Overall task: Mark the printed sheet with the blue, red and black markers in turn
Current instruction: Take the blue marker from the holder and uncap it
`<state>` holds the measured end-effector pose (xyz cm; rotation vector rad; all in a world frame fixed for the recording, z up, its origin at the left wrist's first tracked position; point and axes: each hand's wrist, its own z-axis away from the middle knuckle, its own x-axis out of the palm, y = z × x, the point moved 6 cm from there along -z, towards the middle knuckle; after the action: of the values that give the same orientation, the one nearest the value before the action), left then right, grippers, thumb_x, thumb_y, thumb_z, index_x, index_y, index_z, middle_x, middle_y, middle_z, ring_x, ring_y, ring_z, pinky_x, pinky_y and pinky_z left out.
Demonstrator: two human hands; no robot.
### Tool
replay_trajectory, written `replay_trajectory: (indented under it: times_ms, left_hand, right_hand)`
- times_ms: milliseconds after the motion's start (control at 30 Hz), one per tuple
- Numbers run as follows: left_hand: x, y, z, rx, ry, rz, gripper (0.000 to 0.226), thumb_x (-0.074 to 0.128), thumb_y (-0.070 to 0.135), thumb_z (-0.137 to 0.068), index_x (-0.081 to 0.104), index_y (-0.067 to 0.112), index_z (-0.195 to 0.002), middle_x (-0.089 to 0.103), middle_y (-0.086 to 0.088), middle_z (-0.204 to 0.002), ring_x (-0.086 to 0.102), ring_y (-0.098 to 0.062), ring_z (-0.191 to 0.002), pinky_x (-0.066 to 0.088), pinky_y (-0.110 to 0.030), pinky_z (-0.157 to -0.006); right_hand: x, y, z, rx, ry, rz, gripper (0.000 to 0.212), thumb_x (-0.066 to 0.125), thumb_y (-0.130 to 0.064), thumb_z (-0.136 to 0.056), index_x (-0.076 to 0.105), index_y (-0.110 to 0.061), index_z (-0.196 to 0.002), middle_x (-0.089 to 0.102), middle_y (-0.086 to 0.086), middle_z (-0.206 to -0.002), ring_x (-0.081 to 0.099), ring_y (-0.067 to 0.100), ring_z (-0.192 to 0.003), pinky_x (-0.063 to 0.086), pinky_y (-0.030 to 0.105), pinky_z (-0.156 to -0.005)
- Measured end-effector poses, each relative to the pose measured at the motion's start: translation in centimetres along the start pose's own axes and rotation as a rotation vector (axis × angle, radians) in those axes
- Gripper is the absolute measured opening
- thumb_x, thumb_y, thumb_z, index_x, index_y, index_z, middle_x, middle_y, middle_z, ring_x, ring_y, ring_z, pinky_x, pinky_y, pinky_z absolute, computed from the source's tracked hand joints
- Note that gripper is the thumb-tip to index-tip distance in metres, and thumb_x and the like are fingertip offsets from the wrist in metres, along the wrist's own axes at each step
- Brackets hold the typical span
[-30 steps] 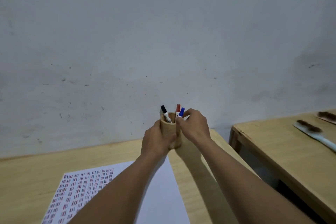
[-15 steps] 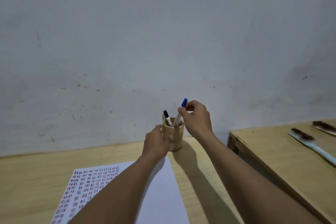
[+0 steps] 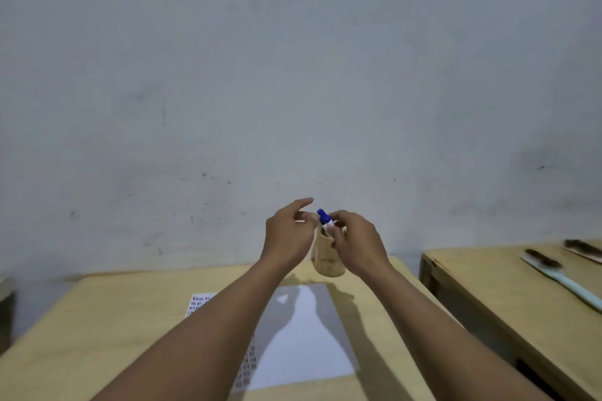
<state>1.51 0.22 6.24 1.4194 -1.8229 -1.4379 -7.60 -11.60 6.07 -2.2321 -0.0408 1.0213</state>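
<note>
My right hand point(image 3: 355, 242) holds the blue marker point(image 3: 323, 218) by its white barrel, blue cap up, just above the wooden pen cup point(image 3: 328, 257) at the far edge of the table. My left hand point(image 3: 286, 234) hovers beside the cap with fingers spread, off the cup and holding nothing. The red and black markers are hidden behind my hands. The printed sheet point(image 3: 303, 335) lies on the table in front of the cup, its rows of small red and dark marks mostly covered by my left forearm.
The wooden table point(image 3: 97, 335) stands against a grey wall point(image 3: 293, 75). A second wooden table point(image 3: 505, 286) is to the right across a narrow gap, with a pale blue brush point(image 3: 560, 280) and another brush on it.
My right hand has lifted the blue marker out of the cup. My left hand has let go of the cup and risen beside the marker's cap. The camera has tilted down.
</note>
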Motion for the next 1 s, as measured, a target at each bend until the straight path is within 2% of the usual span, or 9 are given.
replay_trajectory:
  times_ms: [200, 367, 400, 467, 533, 633, 700, 833, 1000]
  left_hand:
    - [-1.6, -0.4, 2.5, 0.041, -0.068, -0.038, 0.017, 0.069, 0.017, -0.088, 0.079, 0.027, -0.098, 0.078, 0.008, -0.088, 0.073, -0.013, -0.084, 0.059, -0.039, -0.088]
    - [-3.3, -0.7, 3.9, 0.046, 0.036, -0.009, 0.013, 0.068, 0.011, -0.089, 0.079, 0.018, -0.089, 0.077, 0.0, -0.076, 0.073, -0.022, -0.076, 0.06, -0.042, -0.082]
    - [-3.8, -0.6, 4.2, 0.051, 0.069, -0.013, 0.013, 0.067, 0.011, -0.09, 0.078, 0.017, -0.088, 0.077, -0.001, -0.074, 0.073, -0.023, -0.074, 0.06, -0.041, -0.08]
    - [-4.7, -0.6, 4.6, 0.061, 0.128, -0.011, 0.012, 0.067, 0.012, -0.091, 0.078, 0.016, -0.088, 0.076, 0.001, -0.071, 0.072, -0.021, -0.072, 0.06, -0.04, -0.078]
    - [-5.4, -0.9, 5.0, 0.049, 0.149, 0.002, 0.012, 0.067, 0.013, -0.091, 0.078, 0.017, -0.089, 0.076, 0.002, -0.071, 0.073, -0.02, -0.072, 0.06, -0.039, -0.079]
    - [-5.8, -1.5, 5.6, 0.024, 0.108, 0.032, 0.012, 0.066, 0.013, -0.092, 0.078, 0.017, -0.088, 0.077, 0.001, -0.074, 0.075, -0.019, -0.076, 0.061, -0.041, -0.081]
    - [-5.9, -1.9, 6.3, 0.014, 0.057, 0.074, 0.012, 0.066, 0.01, -0.092, 0.077, 0.013, -0.089, 0.078, -0.003, -0.079, 0.076, -0.019, -0.078, 0.062, -0.042, -0.082]
    - [-6.6, -2.9, 7.1, -0.014, 0.005, 0.144, 0.01, 0.068, 0.005, -0.091, 0.076, 0.009, -0.095, 0.078, -0.01, -0.088, 0.076, -0.022, -0.083, 0.063, -0.044, -0.081]
    - [-8.1, -3.9, 7.2, -0.033, 0.023, 0.126, 0.011, 0.068, 0.007, -0.091, 0.078, 0.009, -0.087, 0.077, -0.014, -0.081, 0.077, -0.025, -0.079, 0.063, -0.04, -0.081]
  right_hand:
    - [0.6, -0.9, 3.2, -0.058, -0.047, 0.042, 0.026, 0.055, -0.013, -0.097, 0.073, -0.018, -0.116, 0.071, -0.001, -0.103, 0.067, 0.019, -0.09, 0.054, 0.035, -0.079]
    - [0.1, -1.7, 5.1, -0.05, 0.025, -0.061, 0.03, 0.058, -0.016, -0.097, 0.065, -0.019, -0.126, 0.062, -0.003, -0.113, 0.067, 0.011, -0.09, 0.048, 0.027, -0.077]
    - [-0.2, -2.2, 5.7, -0.043, 0.084, -0.084, 0.025, 0.059, -0.021, -0.097, 0.064, -0.021, -0.122, 0.06, -0.005, -0.109, 0.065, 0.008, -0.083, 0.047, 0.028, -0.074]
    - [-0.5, -2.8, 7.2, 0.024, 0.165, -0.149, 0.01, 0.059, -0.031, -0.096, 0.064, -0.023, -0.099, 0.062, -0.005, -0.091, 0.061, 0.011, -0.069, 0.052, 0.036, -0.066]
    - [0.7, -2.5, 8.3, 0.245, 0.068, -0.369, 0.025, 0.058, -0.043, -0.096, 0.064, -0.023, -0.082, 0.059, -0.004, -0.071, 0.055, 0.016, -0.059, 0.055, 0.039, -0.057]
    - [4.5, -2.6, 10.3, 0.674, -0.229, -1.045, 0.042, 0.063, -0.055, -0.092, 0.068, -0.013, -0.092, 0.053, -0.001, -0.065, 0.048, 0.012, -0.05, 0.046, 0.023, -0.045]
    - [5.8, -3.3, 10.4, 0.772, -0.239, -1.399, 0.035, 0.067, -0.044, -0.094, 0.066, -0.009, -0.094, 0.05, -0.001, -0.061, 0.047, 0.008, -0.044, 0.045, 0.017, -0.04]
    - [6.9, -4.4, 10.0, 0.772, -0.146, -1.577, 0.02, 0.064, -0.018, -0.098, 0.061, -0.006, -0.083, 0.056, 0.003, -0.059, 0.053, 0.008, -0.042, 0.049, 0.014, -0.043]
    - [8.4, -5.1, 10.0, 0.709, -0.136, -1.574, 0.013, 0.063, -0.01, -0.098, 0.062, -0.002, -0.089, 0.06, 0.005, -0.061, 0.058, 0.01, -0.047, 0.054, 0.016, -0.047]
